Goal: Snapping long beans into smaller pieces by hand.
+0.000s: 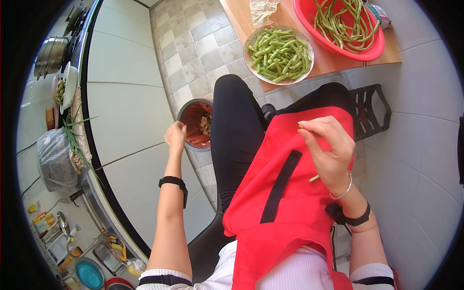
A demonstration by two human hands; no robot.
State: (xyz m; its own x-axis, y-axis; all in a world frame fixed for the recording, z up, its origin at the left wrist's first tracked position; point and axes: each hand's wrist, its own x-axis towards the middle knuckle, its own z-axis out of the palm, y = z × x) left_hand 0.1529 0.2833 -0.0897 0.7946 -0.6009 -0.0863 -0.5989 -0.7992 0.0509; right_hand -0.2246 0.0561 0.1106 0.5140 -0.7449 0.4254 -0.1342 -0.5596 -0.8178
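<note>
My left hand (175, 135) is closed in a pinch beside the bin (192, 144), which has a reddish interior and scraps inside; what it holds is too small to make out. My right hand (328, 150) is over the red apron (261, 183) on my lap, fingers curled round a green bean (314, 178) whose end shows below them. Above my knees, a plate of cut green beans (279, 53) stands on a wooden table (234, 17), next to a red basin (373, 47) holding long beans (340, 26).
White cabinets (121, 116) line the left, under a cluttered counter with pots (52, 52), greens (77, 125) and a sink area (101, 256). A crumpled wrapper (263, 12) lies on the table. A dark slotted plastic object (372, 111) stands by the tiled wall (420, 145) on the right.
</note>
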